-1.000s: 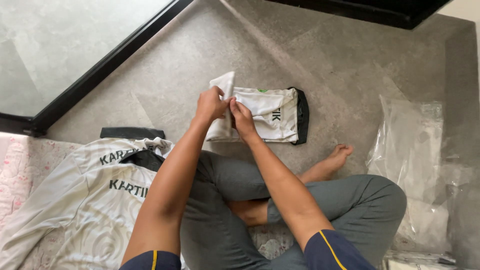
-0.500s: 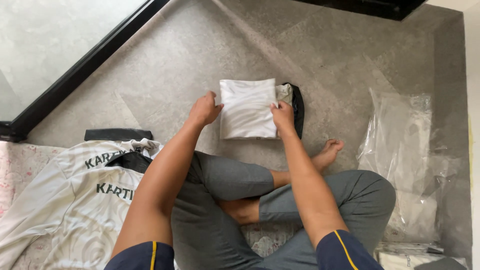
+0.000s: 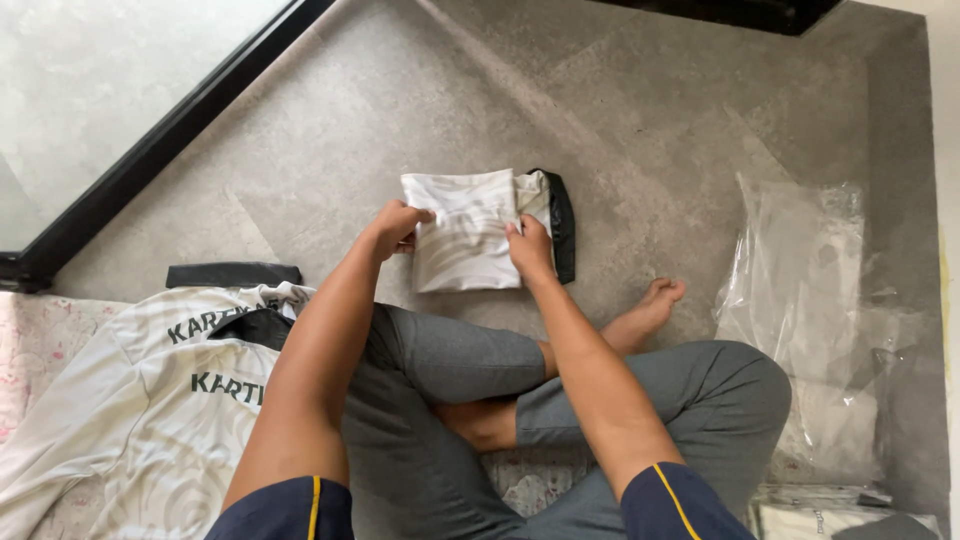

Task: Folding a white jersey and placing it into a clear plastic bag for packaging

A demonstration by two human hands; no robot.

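Bare grey floor is lying open beyond the folded white garment; clear plastic bags are crowding the right side, a spread jersey is blocking the left, crossed legs are filling the near space

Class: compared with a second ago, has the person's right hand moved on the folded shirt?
Yes. The right hand went from mid-shirt to the folded shirt's right edge, nearer its black collar.
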